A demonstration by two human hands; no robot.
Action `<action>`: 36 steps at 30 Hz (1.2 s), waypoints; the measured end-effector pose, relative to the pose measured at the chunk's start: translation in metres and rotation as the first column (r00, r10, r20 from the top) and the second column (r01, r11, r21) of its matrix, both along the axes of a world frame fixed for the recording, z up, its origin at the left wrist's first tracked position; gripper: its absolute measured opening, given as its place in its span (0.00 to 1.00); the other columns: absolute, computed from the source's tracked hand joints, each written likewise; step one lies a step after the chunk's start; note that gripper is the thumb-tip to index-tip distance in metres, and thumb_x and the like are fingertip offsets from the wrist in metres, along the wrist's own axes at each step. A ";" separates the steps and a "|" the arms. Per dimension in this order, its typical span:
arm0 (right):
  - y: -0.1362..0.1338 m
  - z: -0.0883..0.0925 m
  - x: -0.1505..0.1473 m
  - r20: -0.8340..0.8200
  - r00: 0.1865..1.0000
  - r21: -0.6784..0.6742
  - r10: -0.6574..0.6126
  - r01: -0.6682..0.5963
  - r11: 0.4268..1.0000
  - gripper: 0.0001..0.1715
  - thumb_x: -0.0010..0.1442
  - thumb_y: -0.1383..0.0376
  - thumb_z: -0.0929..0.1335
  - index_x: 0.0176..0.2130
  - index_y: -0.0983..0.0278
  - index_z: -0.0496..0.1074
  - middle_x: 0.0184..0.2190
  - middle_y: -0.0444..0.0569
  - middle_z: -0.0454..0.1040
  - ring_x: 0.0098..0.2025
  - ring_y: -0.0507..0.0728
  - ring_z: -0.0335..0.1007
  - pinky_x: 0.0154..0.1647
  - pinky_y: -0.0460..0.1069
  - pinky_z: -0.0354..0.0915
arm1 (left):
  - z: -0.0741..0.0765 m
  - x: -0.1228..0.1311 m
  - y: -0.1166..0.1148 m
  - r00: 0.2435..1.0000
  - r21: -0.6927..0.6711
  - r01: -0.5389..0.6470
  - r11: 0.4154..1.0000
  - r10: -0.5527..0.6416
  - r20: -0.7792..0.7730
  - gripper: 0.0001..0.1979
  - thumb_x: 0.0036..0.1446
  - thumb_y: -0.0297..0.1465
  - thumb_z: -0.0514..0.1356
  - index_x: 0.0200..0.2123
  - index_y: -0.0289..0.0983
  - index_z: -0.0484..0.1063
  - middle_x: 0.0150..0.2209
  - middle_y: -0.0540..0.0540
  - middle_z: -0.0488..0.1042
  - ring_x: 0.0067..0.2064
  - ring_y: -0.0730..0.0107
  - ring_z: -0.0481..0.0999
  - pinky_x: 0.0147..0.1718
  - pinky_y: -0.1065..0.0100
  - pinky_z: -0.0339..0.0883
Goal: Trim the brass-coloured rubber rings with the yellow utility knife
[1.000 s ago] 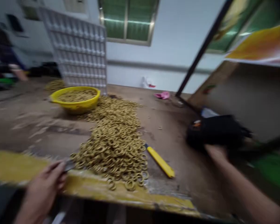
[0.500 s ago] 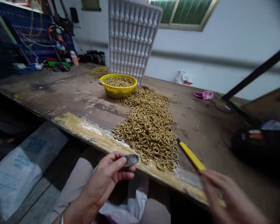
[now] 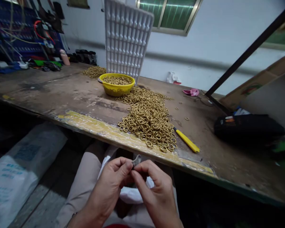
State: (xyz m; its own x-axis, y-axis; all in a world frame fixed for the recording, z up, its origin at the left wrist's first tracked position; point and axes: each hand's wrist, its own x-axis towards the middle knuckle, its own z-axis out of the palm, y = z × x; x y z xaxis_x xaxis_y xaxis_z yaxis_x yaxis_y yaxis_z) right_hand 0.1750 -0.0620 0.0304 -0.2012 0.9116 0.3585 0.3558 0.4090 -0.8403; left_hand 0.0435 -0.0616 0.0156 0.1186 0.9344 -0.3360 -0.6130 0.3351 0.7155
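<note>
In front of the table edge, my left hand (image 3: 114, 180) pinches a small, dark grey, felt-like pad (image 3: 136, 161) between thumb and fingers. My right hand (image 3: 154, 183) is closed on the pad's other side, fingertips meeting those of the left. The pad is bent upward, and fingers cover most of it. Beyond the hands, a heap of brass-coloured rings (image 3: 148, 115) spreads to the table's front edge. At the heap's right side lies a yellow box cutter (image 3: 187, 140) with a black end, touched by neither hand.
A yellow basin (image 3: 116, 91) full of rings stands behind the heap, before an upright ribbed plastic tray (image 3: 127, 41). A smaller ring pile (image 3: 94, 72) lies farther left. A black bag (image 3: 249, 128) sits at right, a pink cloth (image 3: 191, 92) farther back. A white sack (image 3: 26, 171) is below left.
My right hand has let go of the yellow box cutter, which now lies on the table, and has moved left to the grey pad. The pad is now bent; the view has shifted right.
</note>
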 end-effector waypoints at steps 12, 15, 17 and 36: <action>0.016 -0.011 -0.013 -0.213 0.972 -0.445 -0.102 -0.004 0.895 0.10 0.53 0.64 0.66 0.24 0.63 0.61 0.20 0.40 0.60 0.22 0.48 0.56 0.22 0.42 0.58 | 0.004 -0.002 0.005 0.894 0.183 -0.097 0.978 0.167 -0.416 0.10 0.47 0.34 0.67 0.27 0.34 0.72 0.25 0.49 0.71 0.25 0.71 0.71 0.24 0.75 0.68; 0.019 -0.016 -0.014 -0.392 0.897 -0.488 -0.205 -0.014 0.872 0.10 0.52 0.62 0.66 0.24 0.63 0.60 0.21 0.40 0.59 0.23 0.49 0.56 0.22 0.43 0.60 | -0.005 0.007 0.007 0.867 0.181 -0.151 0.972 0.218 -0.448 0.09 0.48 0.33 0.66 0.29 0.37 0.70 0.25 0.50 0.70 0.23 0.71 0.70 0.22 0.73 0.68; 0.019 -0.018 -0.014 -0.404 0.886 -0.447 -0.227 0.025 0.894 0.09 0.52 0.63 0.66 0.25 0.63 0.61 0.22 0.41 0.60 0.23 0.49 0.56 0.23 0.43 0.60 | -0.010 0.009 0.007 0.796 0.286 -0.157 0.945 0.293 -0.530 0.05 0.51 0.30 0.64 0.29 0.37 0.70 0.27 0.49 0.71 0.26 0.70 0.71 0.25 0.74 0.68; 0.015 -0.019 -0.025 -0.198 0.966 -0.216 -0.169 0.125 0.968 0.07 0.57 0.66 0.66 0.28 0.64 0.66 0.24 0.43 0.64 0.26 0.49 0.62 0.26 0.42 0.63 | -0.032 -0.015 -0.009 0.462 0.630 0.127 0.766 0.516 -0.721 0.17 0.55 0.22 0.58 0.45 0.42 0.78 0.37 0.39 0.77 0.39 0.60 0.74 0.42 0.65 0.66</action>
State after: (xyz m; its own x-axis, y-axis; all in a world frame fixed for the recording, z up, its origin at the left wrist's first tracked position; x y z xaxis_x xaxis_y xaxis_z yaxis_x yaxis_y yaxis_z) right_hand 0.1501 -0.0469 0.0111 0.0015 0.9825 0.1862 0.2028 0.1820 -0.9622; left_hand 0.0283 -0.0709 -0.0162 -0.1212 0.9057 0.4062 0.3879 -0.3335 0.8592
